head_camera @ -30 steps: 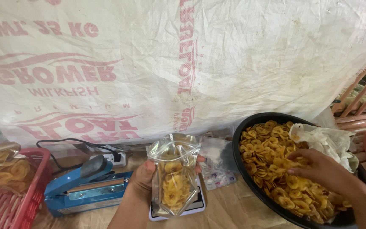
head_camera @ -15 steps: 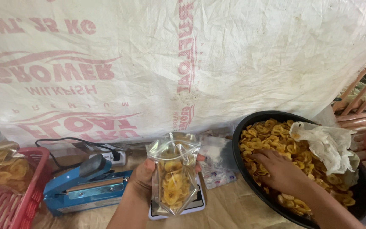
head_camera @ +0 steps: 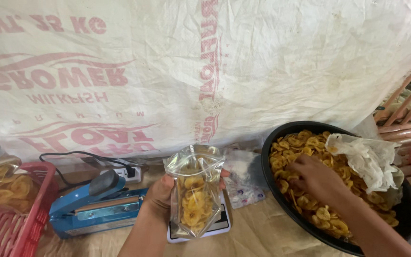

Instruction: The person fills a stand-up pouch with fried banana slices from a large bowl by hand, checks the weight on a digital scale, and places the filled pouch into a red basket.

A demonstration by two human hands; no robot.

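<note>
My left hand [head_camera: 160,196] holds a small clear plastic bag [head_camera: 195,190] upright, its mouth open and its lower half filled with yellow banana chips. The bag hangs just above a small digital scale [head_camera: 217,226]. My right hand [head_camera: 316,177] is down in a wide black pan [head_camera: 281,200] heaped with banana chips [head_camera: 310,143], fingers curled into the chips near the pan's left side. Whether it holds any chips is hidden.
A blue heat sealer [head_camera: 93,207] lies left of the scale, with a power strip and black cord [head_camera: 129,172] behind it. A red basket [head_camera: 10,214] of bagged chips stands at far left. Crumpled white plastic [head_camera: 367,159] rests in the pan. A white printed sack [head_camera: 205,71] hangs behind.
My right hand has travelled left across the pan, from its right part to its left side, and dug into the chips. The left hand and bag have stayed put.
</note>
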